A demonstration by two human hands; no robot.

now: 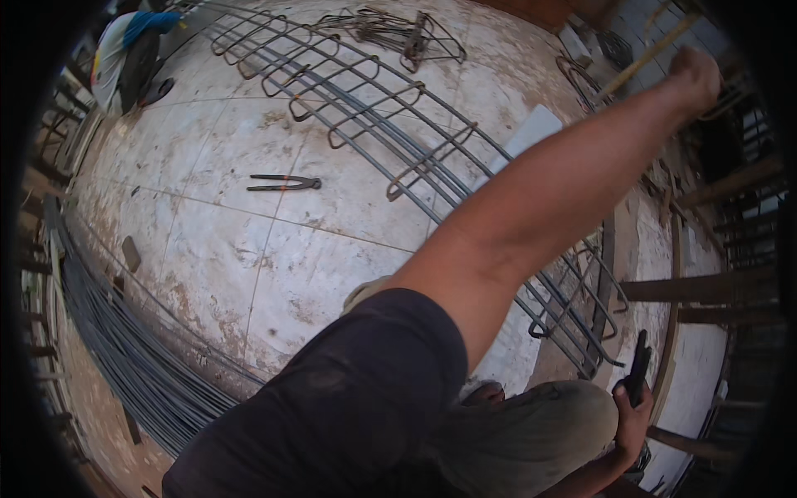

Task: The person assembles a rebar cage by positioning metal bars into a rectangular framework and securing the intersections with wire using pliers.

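My left arm stretches across the view to the upper right, in a dark short sleeve. At its end my left hand [697, 80] is closed, near a wooden stick [643, 60]; what its fingers hold, if anything, is hidden. Low on the right, beside my bent knee [540, 427], my right hand [634, 419] grips a black elongated object [638, 369], its kind unclear. Beneath my left arm runs a long rebar cage [419, 159] of straight bars and bent stirrups. Pincers [286, 183] lie on the floor with handles apart, away from both hands.
A bundle of thin steel rods [137, 357] lies along the lower left. Loose bent stirrups [411, 37] are heaped beyond the cage. Another person [124, 62], with a blue sleeve, is at the upper left. A pale flat panel [534, 131] lies next to the cage; timbers [701, 288] project at right.
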